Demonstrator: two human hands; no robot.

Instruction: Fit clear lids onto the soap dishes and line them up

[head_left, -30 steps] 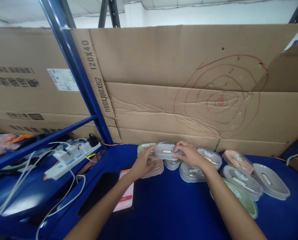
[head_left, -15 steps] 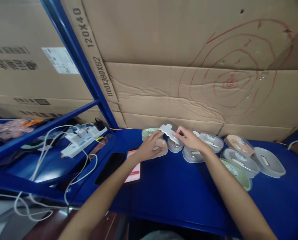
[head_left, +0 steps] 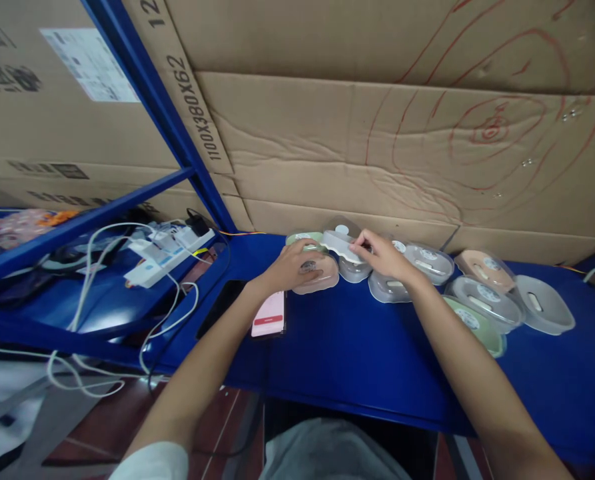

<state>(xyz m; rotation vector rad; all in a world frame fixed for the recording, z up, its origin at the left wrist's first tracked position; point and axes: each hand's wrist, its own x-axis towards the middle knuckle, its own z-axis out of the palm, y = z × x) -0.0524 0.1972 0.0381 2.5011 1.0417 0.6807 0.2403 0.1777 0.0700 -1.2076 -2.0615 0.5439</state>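
My left hand (head_left: pixel 290 267) rests with curled fingers on a pink oval lidded case (head_left: pixel 322 277) on the blue shelf (head_left: pixel 357 360), beside a green case (head_left: pixel 301 238). My right hand (head_left: pixel 382 257) pinches a white flat insert (head_left: pixel 341 245) and holds it tilted above an open grey case (head_left: pixel 353 269). A clear lid (head_left: pixel 341 228) stands up behind the insert.
Several more oval cases (head_left: pixel 482 300) in grey, pink and green lie in a row to the right. A phone with a pink screen (head_left: pixel 269 315) lies near my left forearm. A power strip with white cables (head_left: pixel 164 257) sits left, past the blue rack post (head_left: pixel 177 120). Cardboard (head_left: pixel 377 133) walls the back.
The view has tipped down and the shelf edge and my lap now show. My right hand took the white insert out of the grey case; my left hand settled on the pink case.
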